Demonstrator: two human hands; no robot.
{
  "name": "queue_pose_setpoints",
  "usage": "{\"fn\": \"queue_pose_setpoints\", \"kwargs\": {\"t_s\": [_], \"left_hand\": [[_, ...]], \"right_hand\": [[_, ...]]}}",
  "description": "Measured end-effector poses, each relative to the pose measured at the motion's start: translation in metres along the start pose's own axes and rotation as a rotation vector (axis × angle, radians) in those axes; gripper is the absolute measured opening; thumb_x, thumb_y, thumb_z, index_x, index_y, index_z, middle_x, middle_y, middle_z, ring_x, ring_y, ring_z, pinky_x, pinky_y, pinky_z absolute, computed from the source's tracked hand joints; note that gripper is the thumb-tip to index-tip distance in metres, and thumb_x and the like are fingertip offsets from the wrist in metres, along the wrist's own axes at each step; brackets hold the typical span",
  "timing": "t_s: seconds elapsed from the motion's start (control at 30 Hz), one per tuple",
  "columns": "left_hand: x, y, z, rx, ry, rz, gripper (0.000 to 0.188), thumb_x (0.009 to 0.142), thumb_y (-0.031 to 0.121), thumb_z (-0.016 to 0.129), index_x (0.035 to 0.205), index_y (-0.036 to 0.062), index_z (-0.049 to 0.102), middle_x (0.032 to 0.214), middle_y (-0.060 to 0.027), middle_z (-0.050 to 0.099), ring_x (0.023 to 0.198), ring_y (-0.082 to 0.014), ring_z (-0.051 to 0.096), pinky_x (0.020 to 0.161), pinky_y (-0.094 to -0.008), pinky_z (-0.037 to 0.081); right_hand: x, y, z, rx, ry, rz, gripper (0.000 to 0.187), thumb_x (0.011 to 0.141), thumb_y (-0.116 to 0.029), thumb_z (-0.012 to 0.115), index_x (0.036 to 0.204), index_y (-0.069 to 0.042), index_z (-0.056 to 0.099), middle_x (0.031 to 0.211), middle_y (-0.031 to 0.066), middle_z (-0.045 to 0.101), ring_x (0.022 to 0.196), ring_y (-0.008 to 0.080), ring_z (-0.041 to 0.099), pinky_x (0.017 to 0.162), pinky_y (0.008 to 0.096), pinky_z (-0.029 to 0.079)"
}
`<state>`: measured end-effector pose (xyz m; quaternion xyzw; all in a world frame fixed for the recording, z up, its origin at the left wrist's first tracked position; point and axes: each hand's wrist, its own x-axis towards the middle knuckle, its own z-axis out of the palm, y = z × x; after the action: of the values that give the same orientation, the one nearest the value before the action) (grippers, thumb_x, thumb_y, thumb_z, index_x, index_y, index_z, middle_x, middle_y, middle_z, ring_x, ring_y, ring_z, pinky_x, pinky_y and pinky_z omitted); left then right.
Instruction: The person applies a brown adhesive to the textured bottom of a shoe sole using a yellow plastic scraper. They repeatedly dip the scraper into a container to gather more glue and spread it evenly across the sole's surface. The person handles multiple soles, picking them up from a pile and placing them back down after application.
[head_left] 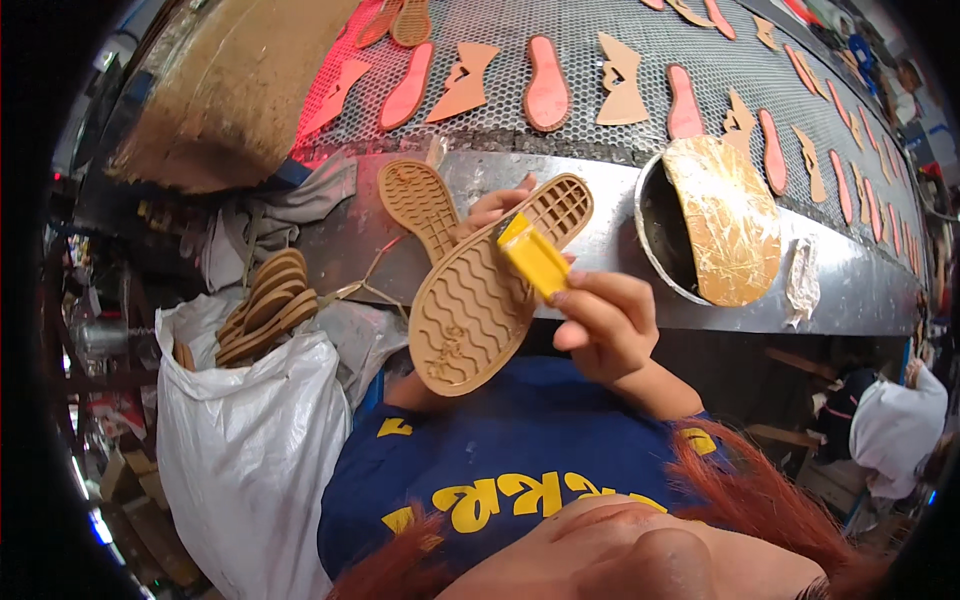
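Note:
My left hand [490,208] is mostly hidden behind a tan shoe sole [475,320], its fingers curled round the far edge. The sole is tilted with its patterned underside up: wavy grooves at the wide end, a grid at the heel. Between the thumb and fingers of my right hand [612,325] is a flat yellow plastic tool [537,262] with a dark upper edge. That edge is at the sole's narrow middle; whether it touches I cannot tell. A second tan sole [418,200] shows behind the first, partly covered by it.
A metal ledge [600,185] runs before me, with a mesh conveyor [500,50] beyond carrying pink-topped insoles [547,85] and tan cut pieces [622,85]. On the right, a glue-streaked board [725,220] partly covers a round metal pot [655,225]. A white sack [250,440] of soles stands left.

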<state>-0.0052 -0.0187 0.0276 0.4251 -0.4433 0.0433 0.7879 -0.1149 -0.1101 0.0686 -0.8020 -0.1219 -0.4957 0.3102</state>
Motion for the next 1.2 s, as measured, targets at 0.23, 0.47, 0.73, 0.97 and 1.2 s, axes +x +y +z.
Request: {"fn": "queue_pose_setpoints", "kwargs": {"t_s": [0.23,0.47,0.73,0.97,1.2], "left_hand": [[0.001,0.007,-0.002,0.188,-0.001,-0.13,0.075,0.07,0.001,0.078,0.129,0.0118,0.033,0.125,-0.0154,0.043,0.125,-0.0295,0.044,0.104,-0.0387,0.039],[0.008,0.006,0.006,0.163,-0.059,-0.037,0.07,0.073,-0.006,0.074,0.128,0.0104,0.035,0.124,-0.014,0.047,0.122,-0.0277,0.047,0.101,-0.0365,0.042],[0.004,0.022,0.014,0.104,-0.212,-0.327,0.059,0.075,-0.001,0.073,0.121,0.006,0.038,0.121,-0.0108,0.046,0.117,-0.0201,0.047,0.099,-0.0322,0.042],[-0.008,0.018,0.024,-0.418,-0.16,-0.409,0.051,0.079,0.001,0.069,0.122,0.0032,0.04,0.119,-0.0131,0.048,0.12,-0.0231,0.046,0.102,-0.0367,0.042],[-0.041,-0.022,0.016,-0.958,-0.127,-0.545,0.051,0.094,0.037,0.048,0.127,-0.0014,0.042,0.129,-0.0224,0.047,0.124,-0.0306,0.046,0.104,-0.0422,0.04]], "right_hand": [[0.011,-0.008,0.004,0.179,-0.063,-0.133,0.037,0.079,-0.035,0.072,0.094,-0.002,0.067,0.098,0.0145,0.06,0.079,0.024,0.062,0.066,0.0311,0.053],[0.008,-0.009,0.01,0.266,-0.011,-0.154,0.041,0.083,-0.036,0.069,0.098,0.001,0.065,0.098,0.016,0.057,0.068,0.0243,0.059,0.057,0.0325,0.05],[0.02,-0.02,0.007,0.383,-0.045,-0.308,0.044,0.087,-0.039,0.064,0.092,0.005,0.064,0.097,0.0174,0.052,0.056,0.0205,0.053,0.047,0.0281,0.044],[0.016,-0.018,0.002,0.458,-0.046,-0.332,0.047,0.092,-0.04,0.058,0.09,0.008,0.061,0.097,0.0196,0.051,0.058,0.0221,0.057,0.046,0.0291,0.044],[0.005,-0.014,0.01,0.591,0.052,-0.337,0.047,0.093,-0.039,0.055,0.09,0.008,0.06,0.1,0.0221,0.053,0.06,0.0228,0.058,0.049,0.0314,0.046]]}}
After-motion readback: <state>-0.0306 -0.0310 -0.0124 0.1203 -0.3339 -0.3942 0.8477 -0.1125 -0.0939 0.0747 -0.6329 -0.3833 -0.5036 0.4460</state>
